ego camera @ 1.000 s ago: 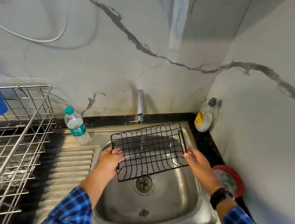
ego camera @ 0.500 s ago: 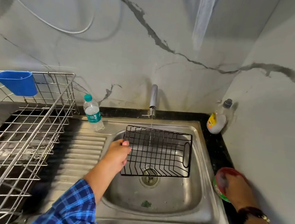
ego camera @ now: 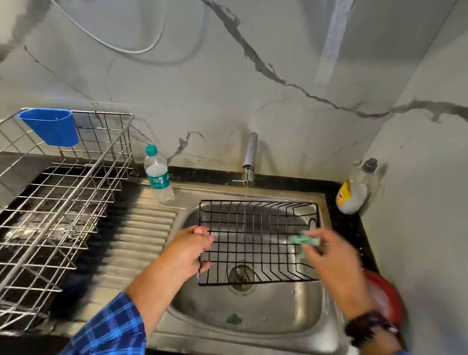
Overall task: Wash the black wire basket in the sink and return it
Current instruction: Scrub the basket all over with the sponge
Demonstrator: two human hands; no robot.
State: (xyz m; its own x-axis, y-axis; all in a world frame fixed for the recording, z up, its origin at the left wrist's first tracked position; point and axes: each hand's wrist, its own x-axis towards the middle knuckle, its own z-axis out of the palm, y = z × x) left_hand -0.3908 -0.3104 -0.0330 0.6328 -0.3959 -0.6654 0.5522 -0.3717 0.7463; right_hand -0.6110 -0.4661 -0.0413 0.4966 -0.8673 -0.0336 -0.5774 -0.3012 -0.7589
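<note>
The black wire basket (ego camera: 253, 235) hangs over the steel sink (ego camera: 285, 327), under a thin stream from the tap (ego camera: 249, 157). My left hand (ego camera: 193, 251) grips the basket's left edge and holds it up. My right hand (ego camera: 330, 257) is over the basket's right end, fingers closed on a green scrub pad (ego camera: 305, 240) that touches the wires. The hand is blurred by motion.
A steel dish rack (ego camera: 42, 212) with a blue cup (ego camera: 50, 125) fills the left counter. A water bottle (ego camera: 157, 174) stands by the drainboard. A soap bottle (ego camera: 353, 191) is in the back right corner. A red dish (ego camera: 386, 295) sits right of the sink.
My right hand left the basket, reached to the red dish and came back over the basket holding the green scrub pad. My left hand kept its hold on the basket.
</note>
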